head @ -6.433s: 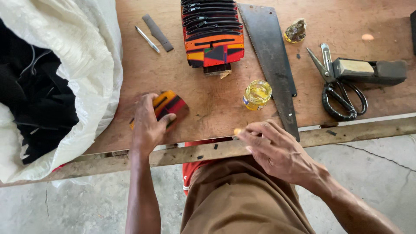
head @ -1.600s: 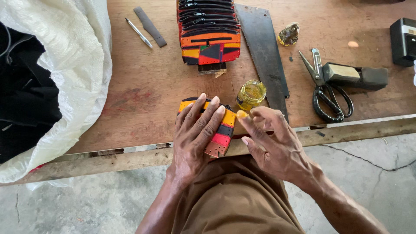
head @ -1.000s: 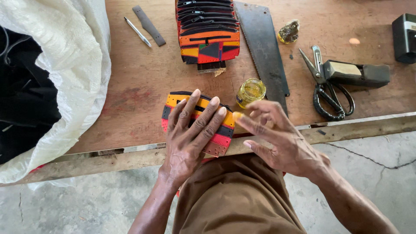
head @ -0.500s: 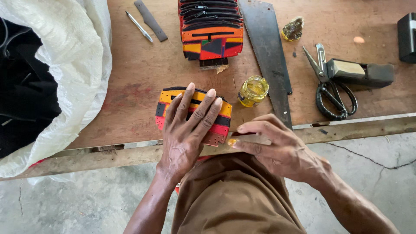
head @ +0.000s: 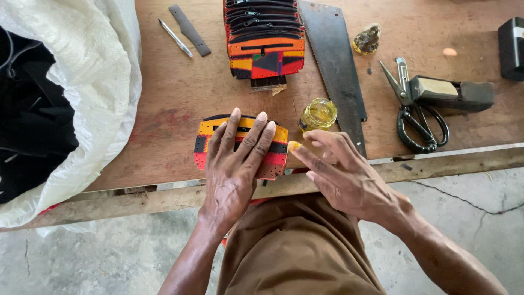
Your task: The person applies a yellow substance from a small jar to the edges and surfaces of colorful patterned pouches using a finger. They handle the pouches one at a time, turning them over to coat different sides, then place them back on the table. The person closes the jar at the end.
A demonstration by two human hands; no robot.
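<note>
My left hand [head: 234, 164] lies flat, open, pinning the striped pouch [head: 240, 146] to the tabletop [head: 164, 93], while my right hand [head: 341, 175], loosely open, brings a glue-tipped finger to its three-o'clock edge.

Worn wooden workbench [head: 164, 104] over cracked concrete floor [head: 98, 257]

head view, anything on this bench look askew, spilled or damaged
Nothing looks spilled or broken. The small glass jar stands open and upright beside the handsaw blade. The left hand lies flat on the striped pouch; the right hand has a yellow fingertip.
</note>
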